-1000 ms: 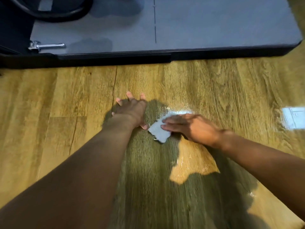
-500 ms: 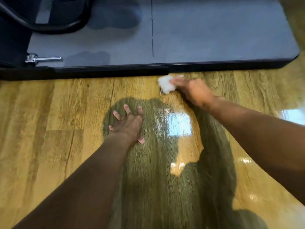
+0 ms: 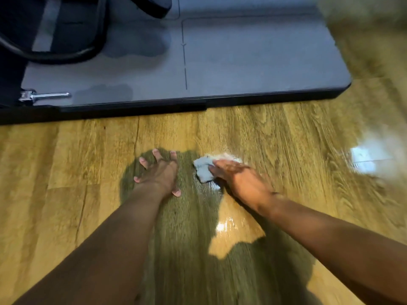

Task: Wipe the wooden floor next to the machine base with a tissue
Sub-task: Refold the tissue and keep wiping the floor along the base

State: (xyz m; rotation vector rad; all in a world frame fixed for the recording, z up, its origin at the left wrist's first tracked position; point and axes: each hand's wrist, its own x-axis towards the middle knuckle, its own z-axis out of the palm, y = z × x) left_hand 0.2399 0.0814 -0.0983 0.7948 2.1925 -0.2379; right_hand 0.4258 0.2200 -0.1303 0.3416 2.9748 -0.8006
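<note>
A crumpled white tissue (image 3: 203,170) lies pressed on the wooden floor (image 3: 286,139), a short way in front of the grey machine base (image 3: 253,62). My right hand (image 3: 240,181) lies flat over the tissue's right part, fingers pointing left and holding it down. My left hand (image 3: 159,172) rests flat on the floor just left of the tissue, fingers spread, holding nothing. The floor under and behind my right hand looks glossy.
The base has a black front edge (image 3: 154,107) running across the view. A metal bolt or lever (image 3: 44,96) sits at its left front corner, with a black frame and hose (image 3: 72,52) above it. A bright window reflection (image 3: 370,159) shines on the floor at right.
My right hand has drawn the tissue back from the base's edge towards me, to beside my left hand. The left hand has stayed planted on the floor.
</note>
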